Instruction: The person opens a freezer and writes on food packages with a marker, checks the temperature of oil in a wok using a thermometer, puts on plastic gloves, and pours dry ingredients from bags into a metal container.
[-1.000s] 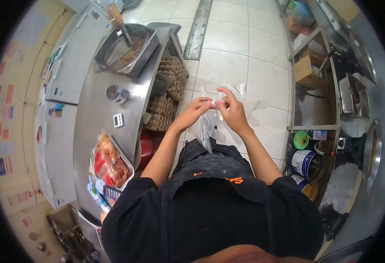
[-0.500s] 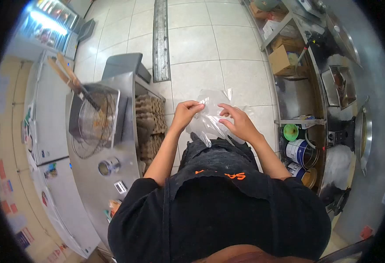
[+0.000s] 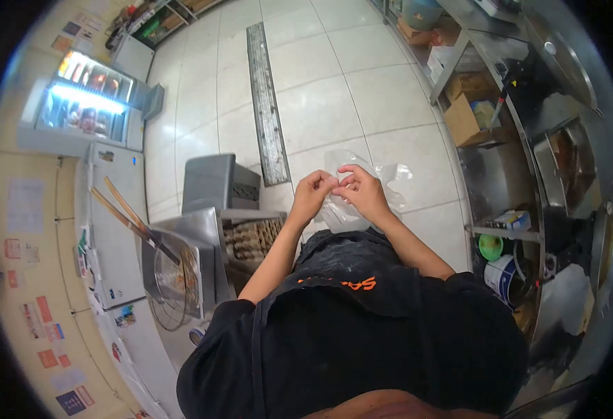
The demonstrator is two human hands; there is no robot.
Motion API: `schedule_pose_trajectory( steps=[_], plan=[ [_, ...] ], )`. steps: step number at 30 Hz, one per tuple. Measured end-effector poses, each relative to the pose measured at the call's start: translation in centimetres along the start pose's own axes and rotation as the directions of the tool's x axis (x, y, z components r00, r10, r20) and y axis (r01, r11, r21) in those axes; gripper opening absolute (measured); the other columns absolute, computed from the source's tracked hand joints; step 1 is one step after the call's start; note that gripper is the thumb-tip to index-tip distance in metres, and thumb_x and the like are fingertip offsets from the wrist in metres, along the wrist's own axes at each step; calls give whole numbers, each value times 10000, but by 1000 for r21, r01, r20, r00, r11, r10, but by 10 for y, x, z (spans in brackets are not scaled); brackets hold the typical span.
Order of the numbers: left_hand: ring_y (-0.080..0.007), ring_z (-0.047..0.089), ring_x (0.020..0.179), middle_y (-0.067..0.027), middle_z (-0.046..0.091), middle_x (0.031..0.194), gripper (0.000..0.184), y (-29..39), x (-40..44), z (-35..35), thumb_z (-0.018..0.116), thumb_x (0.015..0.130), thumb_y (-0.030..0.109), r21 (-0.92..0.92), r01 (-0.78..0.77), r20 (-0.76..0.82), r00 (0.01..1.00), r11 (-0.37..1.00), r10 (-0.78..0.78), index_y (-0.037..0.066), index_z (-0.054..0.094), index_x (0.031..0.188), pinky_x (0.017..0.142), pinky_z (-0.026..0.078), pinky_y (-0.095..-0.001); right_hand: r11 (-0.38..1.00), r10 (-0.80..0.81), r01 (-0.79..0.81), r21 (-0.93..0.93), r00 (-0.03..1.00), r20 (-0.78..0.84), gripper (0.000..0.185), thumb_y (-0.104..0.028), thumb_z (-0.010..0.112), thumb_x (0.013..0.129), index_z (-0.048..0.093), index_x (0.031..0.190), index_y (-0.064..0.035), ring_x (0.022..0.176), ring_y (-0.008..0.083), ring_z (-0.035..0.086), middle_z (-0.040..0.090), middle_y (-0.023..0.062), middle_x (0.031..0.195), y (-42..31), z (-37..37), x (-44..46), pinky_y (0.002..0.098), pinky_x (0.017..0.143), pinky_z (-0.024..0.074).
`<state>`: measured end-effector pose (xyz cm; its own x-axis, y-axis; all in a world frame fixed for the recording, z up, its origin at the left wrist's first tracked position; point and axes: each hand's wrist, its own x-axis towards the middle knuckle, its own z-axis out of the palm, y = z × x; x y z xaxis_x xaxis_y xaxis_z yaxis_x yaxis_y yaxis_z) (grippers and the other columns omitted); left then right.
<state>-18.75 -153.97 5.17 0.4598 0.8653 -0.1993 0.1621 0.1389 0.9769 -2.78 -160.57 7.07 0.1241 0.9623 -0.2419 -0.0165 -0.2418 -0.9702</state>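
Note:
A thin, clear piece of plastic film (image 3: 340,215) hangs crumpled in front of my apron, and I cannot tell whether it is a bag or a disposable glove. My left hand (image 3: 311,199) pinches it between thumb and fingertips. Close against it, my right hand (image 3: 364,195) also has thumb and fingers drawn together on the film, the fingertips of both hands nearly touching. Loose parts of the plastic spread out behind and to the right of my right hand. My fingers hide the gripped edge.
At left, a steel counter holds a square metal container (image 3: 205,283) with a wire strainer (image 3: 170,293) and wooden-handled tool. Egg trays (image 3: 250,239) sit beneath it, beside a grey bin (image 3: 209,183). Shelves with a cardboard box (image 3: 468,120) and a paint-type bucket (image 3: 502,279) line the right.
My hands have come together, the right fingers closing from a spread position onto the plastic. The camera view has tilted up and turned, showing more of the floor and the lit fridge.

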Motion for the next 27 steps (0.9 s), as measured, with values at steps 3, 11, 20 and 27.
schedule_pose_trajectory(
  steps=[3,11,20,27],
  plan=[
    [-32,415,636,68,513,665,232,34,45,1,666,865,210,118,22,111,993,993,-35,56,579,715,576,328,-201,868,-316,282,-409,949,-17,674,-199,800,663,503,1266,-146,925,196,588,508,104,1242,-23,-41,38,271,771,466],
    [-93,580,828,-44,648,946,240,90,168,13,685,821,55,-111,-47,375,923,993,85,46,514,989,744,439,-218,929,-304,338,-153,929,210,731,-75,665,784,329,1430,-138,800,140,609,634,43,758,-66,-147,153,353,929,411],
    [-74,562,802,-8,680,916,259,114,316,24,714,831,211,191,-208,496,864,959,89,16,685,999,715,463,-249,890,-206,240,-387,970,126,658,-34,627,771,392,1380,-114,798,229,640,653,116,804,-107,-195,234,344,803,476],
    [-52,495,653,5,607,700,212,95,424,31,700,828,179,474,-222,395,919,852,20,14,646,707,624,407,-211,388,-811,151,-909,525,-259,477,-121,691,773,523,1214,-48,713,255,639,635,107,762,-99,-190,302,353,698,487]
  ],
)
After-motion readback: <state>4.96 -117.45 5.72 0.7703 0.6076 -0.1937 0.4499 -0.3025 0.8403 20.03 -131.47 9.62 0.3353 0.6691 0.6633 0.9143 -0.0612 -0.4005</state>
